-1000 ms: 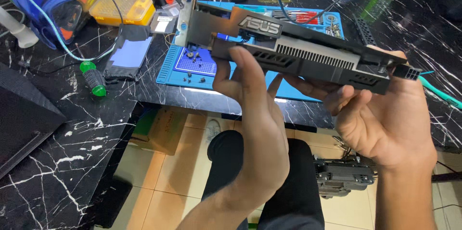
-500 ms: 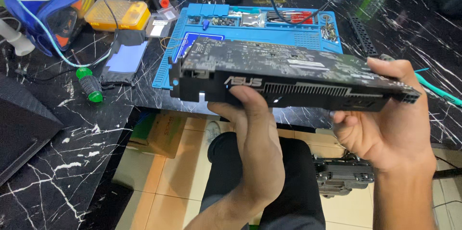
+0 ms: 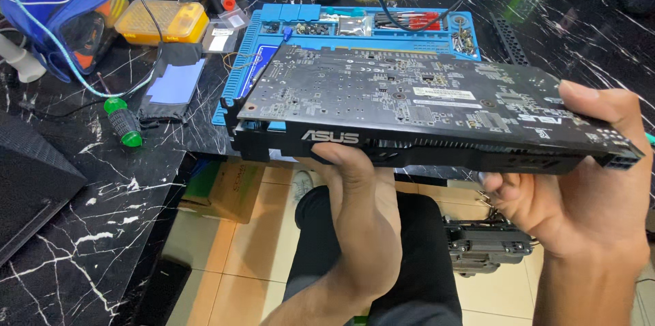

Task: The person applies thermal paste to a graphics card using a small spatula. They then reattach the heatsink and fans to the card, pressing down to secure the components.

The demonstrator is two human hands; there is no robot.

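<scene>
I hold a black graphics card (image 3: pixel 423 104) flat in the air above my lap, its bare circuit-board back facing up. My left hand (image 3: pixel 358 217) supports it from below near its left half, thumb pressed on the front edge. My right hand (image 3: pixel 580 189) grips the right end, thumb on top and fingers underneath. The card's cooler side faces down and is hidden.
A blue work mat (image 3: pixel 321 22) with screws and small parts lies on the black marble table (image 3: pixel 82 203) behind the card. A green-handled screwdriver (image 3: pixel 124 121), a grey cloth pad (image 3: pixel 174 87), a yellow case (image 3: pixel 160 22) and a blue bag (image 3: pixel 61 5) sit at left. Tiled floor lies below.
The card has been rolled over from edge-on with the cooler side showing to flat with its board side up, and lowered toward me. Both hands kept their hold.
</scene>
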